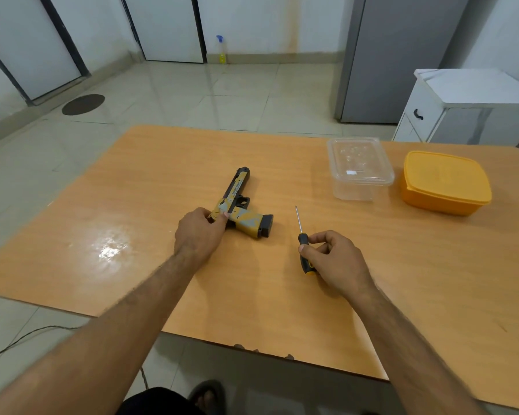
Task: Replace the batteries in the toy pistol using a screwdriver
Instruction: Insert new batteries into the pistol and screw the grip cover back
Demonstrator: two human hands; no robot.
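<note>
Two tubs (pixel 360 169) (pixel 445 182) (one pistol (pixel 240 205), one screwdriver (pixel 303 241))

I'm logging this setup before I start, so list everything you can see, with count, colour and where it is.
toy pistol: one, yellow, grey and black, lying mid-table
screwdriver: one, black and yellow handle, right of the pistol
clear container: one, transparent, lidded, far right of the table
yellow container: one, lidded, beside the clear one
table: one, orange wood-grain
spray bottle: one, yellow with blue trigger, floor by the far wall
white cabinet: one, right
left hand: holds the pistol's rear
right hand: grips the screwdriver handle
</note>
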